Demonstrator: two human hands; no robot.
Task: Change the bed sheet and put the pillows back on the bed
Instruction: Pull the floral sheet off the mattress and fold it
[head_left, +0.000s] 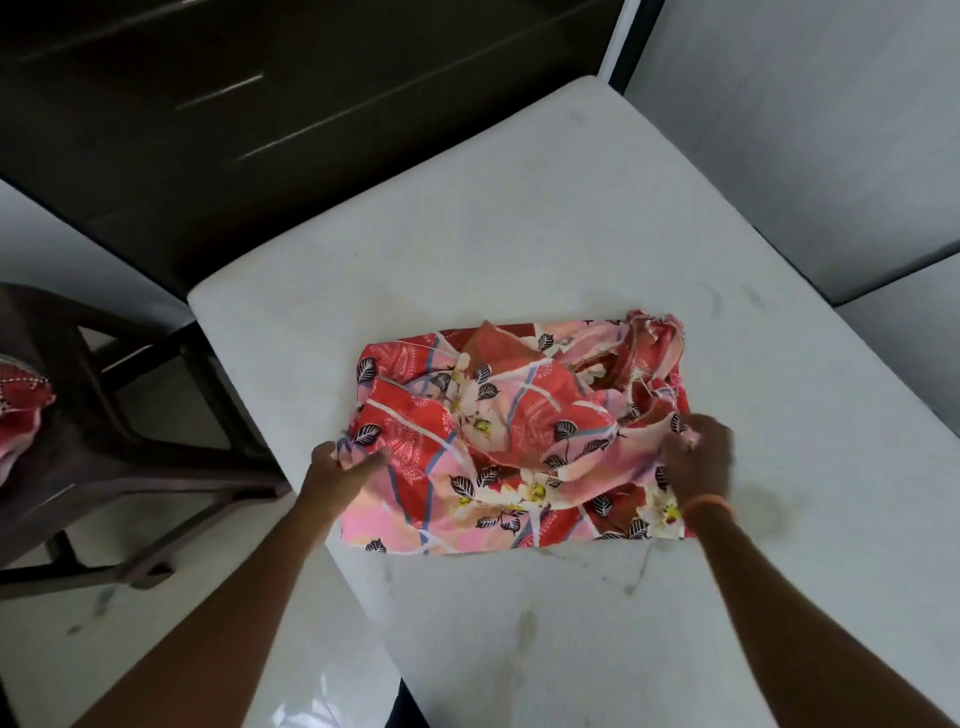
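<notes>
A red and pink floral bed sheet (514, 431) lies bunched in a loose folded heap on the bare white mattress (519, 218). My left hand (343, 462) pinches the sheet's near left corner. My right hand (698, 457) grips the cloth at the heap's right side, its fingers curled into the folds. An orange band sits on my right wrist. No pillows show on the mattress.
A dark brown plastic chair (104, 457) stands left of the bed, with red patterned cloth (21, 410) on its seat. A dark wooden headboard or cabinet (260, 104) runs behind the mattress. A grey wall (805, 130) lies to the right. Light floor tiles (182, 623) show below left.
</notes>
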